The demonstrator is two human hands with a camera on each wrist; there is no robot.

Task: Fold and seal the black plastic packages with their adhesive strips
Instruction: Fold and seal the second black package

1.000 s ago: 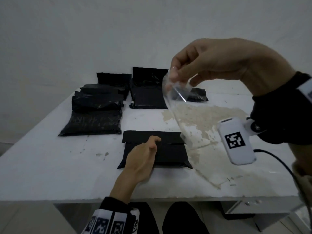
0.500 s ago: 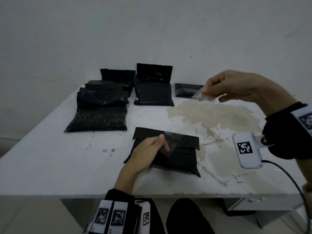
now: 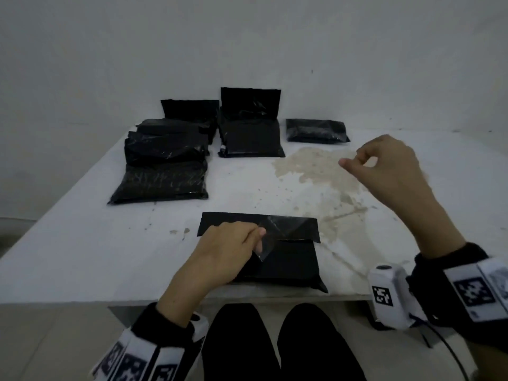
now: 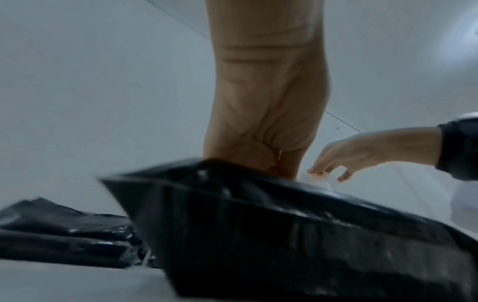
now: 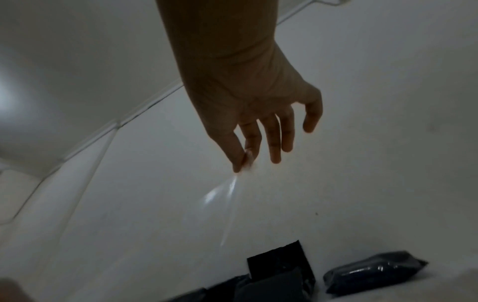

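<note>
A black plastic package (image 3: pixel 288 259) lies at the table's near edge, its flap (image 3: pixel 220 225) open and flat on the far side. My left hand (image 3: pixel 257 239) rests on the package's left half with curled fingers that pinch the near end of a clear liner film (image 3: pixel 277 229). My right hand (image 3: pixel 354 160) is raised off to the right. In the right wrist view its thumb and forefinger (image 5: pixel 241 161) pinch the film's other end (image 5: pixel 227 196), with the other fingers loose. The left wrist view shows the package's edge (image 4: pixel 284 235) hiding my left fingertips.
A stack of black packages (image 3: pixel 162 171) sits at the left of the white table (image 3: pixel 82 243). One with an upright flap (image 3: pixel 250 133) and a smaller one (image 3: pixel 316 130) stand by the back wall. A brown stain (image 3: pixel 316 171) marks the middle right.
My right hand has come down and moved right, drawing the clear film with it. My left hand has stayed on the package, now with the film's end at its fingertips.
</note>
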